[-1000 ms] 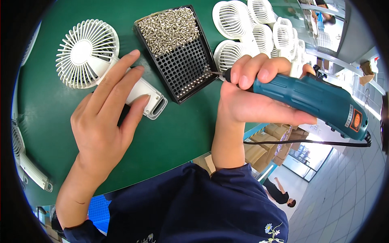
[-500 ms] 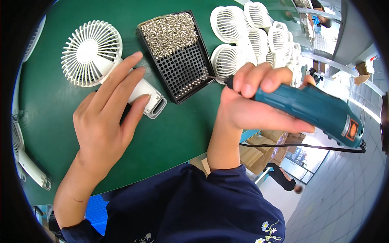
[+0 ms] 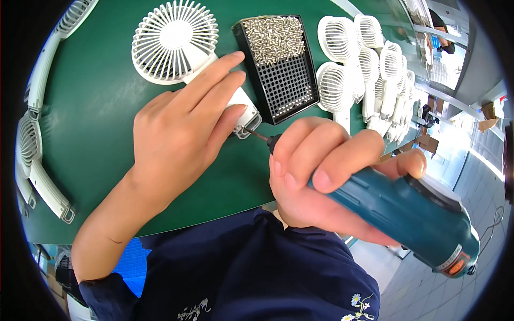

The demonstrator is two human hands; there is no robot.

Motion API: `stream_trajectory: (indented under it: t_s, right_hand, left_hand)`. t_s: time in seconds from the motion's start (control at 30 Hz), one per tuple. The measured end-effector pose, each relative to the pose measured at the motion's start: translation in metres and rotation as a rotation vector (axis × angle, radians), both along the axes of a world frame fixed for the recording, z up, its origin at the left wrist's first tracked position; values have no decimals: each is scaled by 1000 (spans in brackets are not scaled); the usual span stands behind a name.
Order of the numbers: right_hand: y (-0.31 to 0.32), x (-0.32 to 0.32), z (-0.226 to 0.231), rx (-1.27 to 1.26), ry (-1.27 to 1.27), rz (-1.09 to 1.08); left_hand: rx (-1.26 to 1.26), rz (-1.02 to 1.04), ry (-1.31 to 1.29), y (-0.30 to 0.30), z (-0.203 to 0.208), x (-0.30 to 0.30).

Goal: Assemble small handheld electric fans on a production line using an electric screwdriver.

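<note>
My left hand point(image 3: 179, 125) lies over the handle of a white handheld fan point(image 3: 175, 40), fingers closed across it and pressing it to the green table. The fan's round slatted head points away from me, and most of its handle is hidden under the hand. In my right hand point(image 3: 321, 160) is a teal electric screwdriver point(image 3: 399, 211), its body sloping down to the right. Its thin bit meets the handle's end near the grey loop. Just beyond, a black screw tray point(image 3: 286, 80) holds a heap of small silver screws point(image 3: 276, 37) and a grid of holes, some filled.
Several white fans point(image 3: 364, 64) stand crowded at the right of the green table point(image 3: 96, 107). More white fans point(image 3: 45, 184) lie along the left edge. Beyond the table at right are shelving, boxes and another person point(image 3: 441, 32).
The screwdriver has swung from the screw tray down and left to the fan's handle end. The view has shifted, and my left hand stays on the fan.
</note>
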State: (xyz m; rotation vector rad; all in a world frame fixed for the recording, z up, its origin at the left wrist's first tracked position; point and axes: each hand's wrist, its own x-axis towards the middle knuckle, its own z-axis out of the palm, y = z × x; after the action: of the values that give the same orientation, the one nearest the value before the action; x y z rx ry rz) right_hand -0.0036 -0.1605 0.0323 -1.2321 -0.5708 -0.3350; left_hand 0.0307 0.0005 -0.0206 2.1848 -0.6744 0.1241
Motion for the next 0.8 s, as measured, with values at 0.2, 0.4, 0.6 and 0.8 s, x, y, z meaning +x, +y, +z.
stream_trajectory:
  t_s: [0.2,0.4,0.6,0.8]
  right_hand:
    - [9,-1,-7,82,57,-69]
    - [6,0,-10,-8,30,-22]
    - [11,-4,-5,-2,11,-53]
    - [-7,-31,16,292,149,-301]
  left_hand:
    - [-28,-2,-11,-2,-3,0]
    - [-43,9,-19,-3,-4,1]
    - [-20,3,-14,-2,-2,0]
    - [57,-285,94,14,25,10]
